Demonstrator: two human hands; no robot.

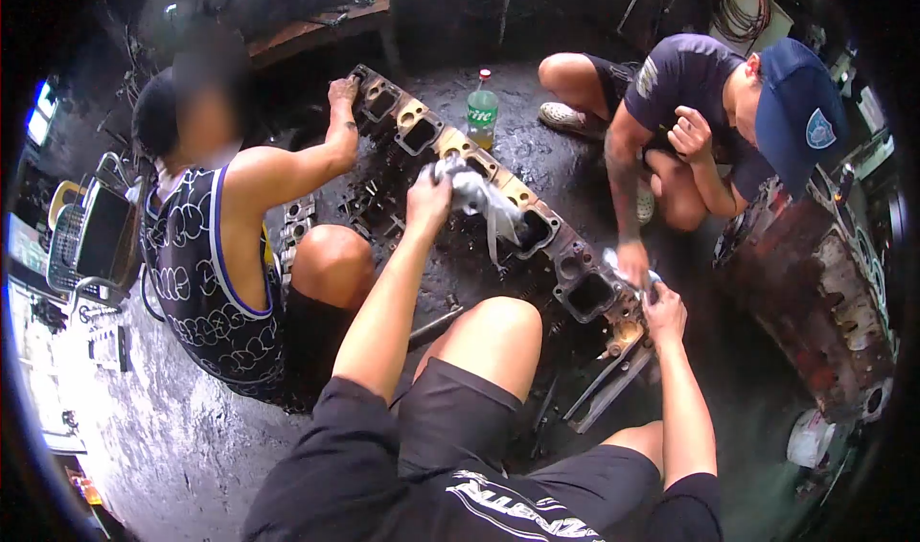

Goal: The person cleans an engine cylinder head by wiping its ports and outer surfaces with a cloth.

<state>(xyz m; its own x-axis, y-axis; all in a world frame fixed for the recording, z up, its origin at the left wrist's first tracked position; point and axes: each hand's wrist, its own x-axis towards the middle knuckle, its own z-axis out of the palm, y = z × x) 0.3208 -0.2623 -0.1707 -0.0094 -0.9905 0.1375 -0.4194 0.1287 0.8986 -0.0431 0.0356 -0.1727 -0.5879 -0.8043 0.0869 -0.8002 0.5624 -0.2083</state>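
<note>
A long metal engine part [541, 202] with rectangular ports runs slantwise across the floor in front of me. My left hand [429, 202] is closed on a grey-white rag [484, 207], which hangs over the part's middle. At the near right end, my right hand [665, 314] has its fingers curled around the edge of the part. Beside it, a co-worker's hand [632, 264] presses a pale cloth [613, 257] onto the part. Another co-worker's hand [343, 92] rests at the far left end.
A green soda bottle [482, 113] stands behind the part. Small metal pieces [364, 207] lie scattered on the dark floor at left. A large rusty engine block [810, 288] is at right. Two people crouch either side; a chair [96, 230] stands far left.
</note>
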